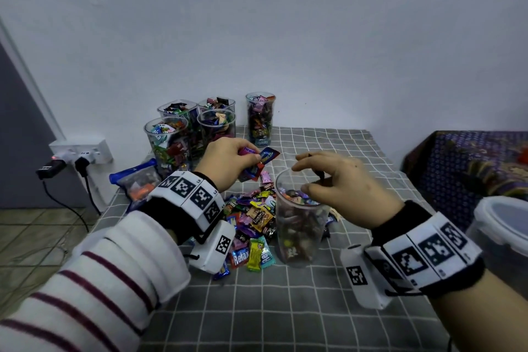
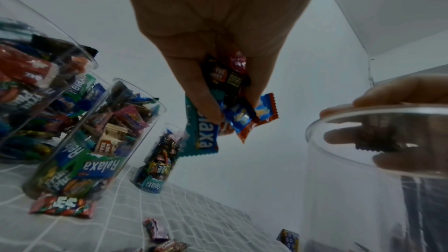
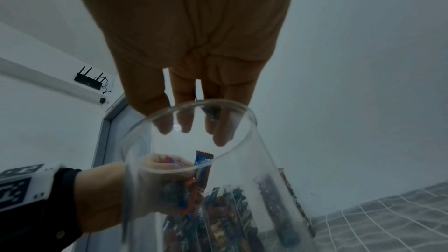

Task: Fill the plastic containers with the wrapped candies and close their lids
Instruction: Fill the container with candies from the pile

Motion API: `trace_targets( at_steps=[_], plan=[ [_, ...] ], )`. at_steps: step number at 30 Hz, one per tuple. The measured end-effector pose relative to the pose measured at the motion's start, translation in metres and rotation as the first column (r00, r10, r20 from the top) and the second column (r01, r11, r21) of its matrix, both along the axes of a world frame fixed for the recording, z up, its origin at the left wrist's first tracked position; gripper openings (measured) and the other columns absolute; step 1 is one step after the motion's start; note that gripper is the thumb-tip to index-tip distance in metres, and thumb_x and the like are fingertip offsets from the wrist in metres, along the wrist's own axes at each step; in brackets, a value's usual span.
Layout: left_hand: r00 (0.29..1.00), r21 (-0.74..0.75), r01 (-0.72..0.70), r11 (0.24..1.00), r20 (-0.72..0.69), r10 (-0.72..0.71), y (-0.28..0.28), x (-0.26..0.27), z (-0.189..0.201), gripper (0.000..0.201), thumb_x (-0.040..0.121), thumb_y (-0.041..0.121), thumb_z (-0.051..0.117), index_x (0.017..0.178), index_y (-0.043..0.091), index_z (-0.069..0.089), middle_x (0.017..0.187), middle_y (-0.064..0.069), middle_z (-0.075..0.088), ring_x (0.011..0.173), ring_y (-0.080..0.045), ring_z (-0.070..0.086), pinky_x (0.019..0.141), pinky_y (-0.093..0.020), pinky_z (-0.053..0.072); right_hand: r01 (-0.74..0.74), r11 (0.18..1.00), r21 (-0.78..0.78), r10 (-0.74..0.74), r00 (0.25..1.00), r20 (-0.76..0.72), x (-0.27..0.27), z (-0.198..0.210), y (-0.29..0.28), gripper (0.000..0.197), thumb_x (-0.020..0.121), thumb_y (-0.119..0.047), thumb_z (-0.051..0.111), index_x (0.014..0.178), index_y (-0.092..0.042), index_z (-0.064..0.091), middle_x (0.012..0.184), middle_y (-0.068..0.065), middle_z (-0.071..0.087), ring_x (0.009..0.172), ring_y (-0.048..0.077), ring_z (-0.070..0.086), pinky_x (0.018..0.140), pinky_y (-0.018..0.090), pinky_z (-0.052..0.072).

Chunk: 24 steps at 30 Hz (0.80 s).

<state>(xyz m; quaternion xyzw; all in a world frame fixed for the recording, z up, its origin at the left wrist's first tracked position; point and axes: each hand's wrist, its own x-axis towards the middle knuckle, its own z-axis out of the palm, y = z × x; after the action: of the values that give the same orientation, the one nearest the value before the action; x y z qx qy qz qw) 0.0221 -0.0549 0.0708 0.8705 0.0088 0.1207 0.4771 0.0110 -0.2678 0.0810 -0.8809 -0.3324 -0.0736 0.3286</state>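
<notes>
My left hand (image 1: pixel 254 158) grips a bunch of wrapped candies (image 2: pixel 232 102), held just left of a clear plastic container (image 1: pixel 297 237) that is partly filled. In the left wrist view a teal Relaxa wrapper (image 2: pixel 201 137) hangs from the bunch. Over the container's mouth hangs my right hand (image 1: pixel 311 177), a small dark candy (image 1: pixel 321 176) pinched among its fingers. A pile of loose candies (image 1: pixel 254 217) lies left of the container. Several filled containers (image 1: pixel 168 140) without lids stand at the back left.
A grey checked cloth (image 1: pixel 285 308) covers the table. A blue-edged zip bag (image 1: pixel 137 183) lies at the left edge, near a wall socket with plugs (image 1: pixel 80 150). A lidded plastic tub (image 1: pixel 503 226) sits at the right, before a patterned cloth (image 1: pixel 468 163).
</notes>
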Motion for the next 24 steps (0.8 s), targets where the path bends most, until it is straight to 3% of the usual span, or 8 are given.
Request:
trace_targets(
  at_steps=[2, 4, 6, 10, 13, 16, 19, 24],
  plan=[
    [1.000, 0.002, 0.004, 1.000, 0.011, -0.004, 0.000, -0.001, 0.002, 0.007, 0.086, 0.013, 0.066, 0.083, 0.018, 0.067, 0.081, -0.008, 0.068, 0.071, -0.024, 0.069, 0.062, -0.033, 0.058, -0.016, 0.997, 0.070, 0.019, 0.999, -0.048, -0.005, -0.001, -0.003, 0.041, 0.084, -0.015, 0.065, 0.120, -0.033, 0.059, 0.116, -0.016, 0.058, 0.094, -0.004, 0.053, 0.093, 0.023, 0.047],
    [1.000, -0.007, 0.011, 1.000, 0.024, -0.011, -0.001, -0.002, 0.005, 0.009, 0.086, 0.012, 0.066, 0.081, 0.020, 0.066, 0.081, -0.009, 0.069, 0.068, -0.023, 0.069, 0.055, -0.027, 0.056, -0.038, 0.997, 0.071, 0.042, 0.997, -0.067, -0.013, -0.002, -0.007, 0.049, 0.086, -0.026, 0.065, 0.121, -0.052, 0.045, 0.125, -0.018, 0.055, 0.105, 0.014, 0.061, 0.096, 0.031, 0.045],
    [0.999, -0.037, 0.025, 0.999, 0.037, -0.024, -0.003, -0.003, 0.009, 0.014, 0.086, 0.011, 0.066, 0.078, 0.023, 0.065, 0.082, -0.009, 0.069, 0.069, -0.024, 0.070, 0.062, -0.034, 0.058, -0.030, 0.996, 0.080, 0.037, 0.996, -0.083, -0.016, -0.004, -0.011, 0.051, 0.085, -0.037, 0.064, 0.121, -0.059, 0.036, 0.137, -0.017, 0.048, 0.109, 0.030, 0.059, 0.099, 0.031, 0.043],
    [0.994, -0.056, 0.067, 0.996, 0.092, -0.061, -0.010, -0.009, 0.021, 0.018, 0.086, 0.011, 0.066, 0.077, 0.026, 0.063, 0.079, -0.001, 0.065, 0.066, -0.017, 0.067, 0.060, -0.028, 0.059, 0.020, 0.983, 0.183, 0.026, 0.969, -0.245, -0.008, -0.022, -0.019, 0.093, 0.065, -0.058, 0.072, 0.141, -0.043, 0.021, 0.147, -0.017, 0.032, 0.134, 0.000, 0.032, 0.112, 0.026, 0.027],
    [0.983, -0.066, 0.123, 0.990, 0.144, -0.112, -0.020, -0.014, 0.031, 0.014, 0.086, 0.010, 0.065, 0.080, 0.023, 0.064, 0.077, 0.000, 0.066, 0.062, -0.012, 0.066, 0.049, -0.016, 0.050, 0.043, 0.958, 0.284, 0.077, 0.914, -0.399, -0.005, -0.039, -0.018, 0.118, 0.059, -0.050, 0.082, 0.148, -0.031, 0.008, 0.147, -0.011, 0.030, 0.135, 0.003, 0.030, 0.111, 0.026, 0.028],
    [0.967, -0.054, 0.208, 0.977, 0.161, -0.197, -0.030, -0.015, 0.036, 0.016, 0.085, 0.011, 0.067, 0.081, 0.026, 0.065, 0.082, -0.004, 0.068, 0.073, -0.018, 0.069, 0.064, -0.025, 0.057, 0.091, 0.923, 0.375, 0.102, 0.880, -0.464, -0.004, -0.053, -0.012, 0.106, 0.055, -0.040, 0.088, 0.140, -0.031, 0.025, 0.135, -0.007, 0.046, 0.122, 0.007, 0.049, 0.105, 0.031, 0.041],
    [0.944, -0.004, 0.316, 0.949, 0.099, -0.315, -0.038, -0.016, 0.037, 0.017, 0.084, 0.009, 0.066, 0.080, 0.025, 0.066, 0.073, 0.002, 0.067, 0.065, -0.008, 0.067, 0.066, -0.022, 0.057, 0.105, 0.882, 0.459, 0.128, 0.885, -0.448, -0.004, -0.061, -0.005, 0.080, 0.054, -0.030, 0.088, 0.116, -0.039, 0.039, 0.126, -0.008, 0.052, 0.117, 0.005, 0.053, 0.103, 0.032, 0.043],
    [0.932, 0.280, 0.348, 0.895, 0.004, -0.363, -0.044, -0.019, 0.028, 0.008, 0.084, 0.016, 0.068, 0.091, 0.018, 0.072, 0.078, -0.001, 0.071, 0.070, -0.008, 0.067, 0.074, -0.024, 0.055, 0.062, 0.814, 0.577, 0.229, 0.879, -0.418, -0.009, -0.063, 0.000, 0.068, 0.057, -0.016, 0.079, 0.114, -0.025, 0.044, 0.113, -0.002, 0.062, 0.102, 0.001, 0.062, 0.084, 0.017, 0.049]
  ],
)
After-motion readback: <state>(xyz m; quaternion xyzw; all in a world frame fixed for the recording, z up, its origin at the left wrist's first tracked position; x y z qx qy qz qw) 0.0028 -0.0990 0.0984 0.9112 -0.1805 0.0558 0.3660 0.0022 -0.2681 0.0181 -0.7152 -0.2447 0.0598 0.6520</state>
